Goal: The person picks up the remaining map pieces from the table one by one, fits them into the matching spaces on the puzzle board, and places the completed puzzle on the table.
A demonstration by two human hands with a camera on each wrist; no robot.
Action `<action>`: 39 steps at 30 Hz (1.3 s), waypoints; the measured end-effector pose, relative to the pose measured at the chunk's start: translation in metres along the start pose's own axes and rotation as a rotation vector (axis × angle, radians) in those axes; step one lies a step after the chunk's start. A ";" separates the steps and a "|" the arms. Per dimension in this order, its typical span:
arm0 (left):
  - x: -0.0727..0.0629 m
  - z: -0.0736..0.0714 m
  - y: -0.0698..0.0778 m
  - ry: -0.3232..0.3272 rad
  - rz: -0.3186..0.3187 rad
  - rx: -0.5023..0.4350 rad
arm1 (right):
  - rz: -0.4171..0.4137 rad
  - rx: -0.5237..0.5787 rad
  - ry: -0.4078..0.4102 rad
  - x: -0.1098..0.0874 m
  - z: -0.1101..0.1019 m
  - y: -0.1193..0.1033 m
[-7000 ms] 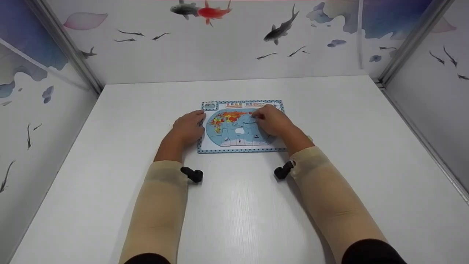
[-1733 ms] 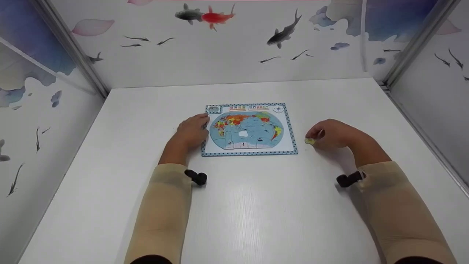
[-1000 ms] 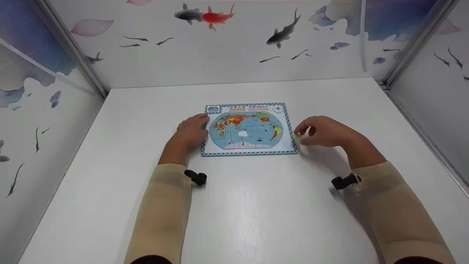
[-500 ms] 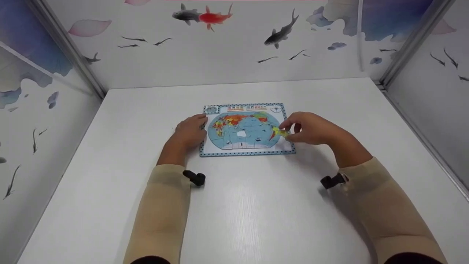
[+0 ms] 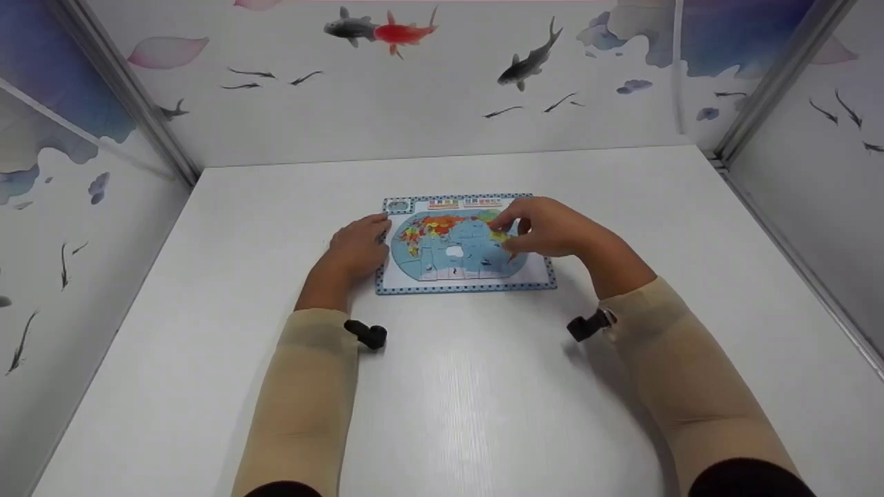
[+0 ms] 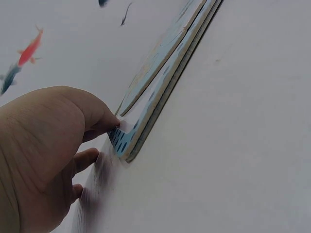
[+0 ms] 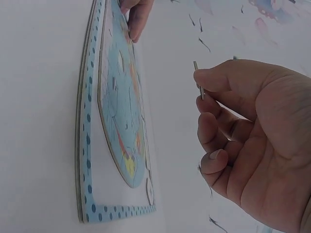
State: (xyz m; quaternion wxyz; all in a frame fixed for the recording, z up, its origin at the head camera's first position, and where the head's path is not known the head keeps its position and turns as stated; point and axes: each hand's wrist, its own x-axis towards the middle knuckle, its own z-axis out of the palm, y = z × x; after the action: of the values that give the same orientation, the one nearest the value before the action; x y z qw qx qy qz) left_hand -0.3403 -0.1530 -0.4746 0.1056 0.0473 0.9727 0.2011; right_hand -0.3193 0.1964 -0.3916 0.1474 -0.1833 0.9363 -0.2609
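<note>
A world map puzzle board [image 5: 469, 287] with a blue dotted border lies flat on the white table. White backing shows through a small gap [image 5: 454, 251] in its blue ocean. My left hand [image 5: 360, 245] rests along the left edge; in the left wrist view its thumb [image 6: 109, 120] touches the dotted border near a corner. Over the map's right part, my right hand [image 5: 549, 226] pinches a small yellow-green puzzle piece [image 5: 498, 236] between thumb and forefinger. The right wrist view shows that puzzle piece [image 7: 202, 87] edge-on, held above the board, the other fingers loosely curled.
The white table [image 5: 442, 386] is enclosed by a back wall [image 5: 442, 103] printed with fish and by side panels. Each sleeve cuff carries a small black camera, one at the left wrist [image 5: 368, 334] and one at the right wrist [image 5: 587, 326].
My right hand has picked up the yellow-green puzzle piece from right of the board and carried it left over the map. My left hand has stayed at the left edge.
</note>
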 end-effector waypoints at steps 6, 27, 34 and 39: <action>0.001 0.000 0.000 -0.007 -0.009 -0.003 | 0.016 0.030 -0.028 0.011 0.005 -0.016; -0.004 -0.002 0.002 0.006 0.002 -0.018 | 0.018 0.096 -0.009 0.043 0.032 -0.036; -0.004 -0.001 0.002 0.014 -0.001 -0.027 | 0.053 0.093 0.006 0.049 0.044 -0.027; -0.006 -0.002 0.003 0.004 -0.005 -0.023 | 0.078 0.088 -0.016 0.051 0.051 -0.025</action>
State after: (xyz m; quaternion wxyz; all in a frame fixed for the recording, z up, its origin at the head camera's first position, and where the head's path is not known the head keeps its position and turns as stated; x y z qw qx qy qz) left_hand -0.3346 -0.1515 -0.4706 0.1045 0.0434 0.9707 0.2119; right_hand -0.3389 0.1328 -0.4295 0.1729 -0.1422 0.9291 -0.2945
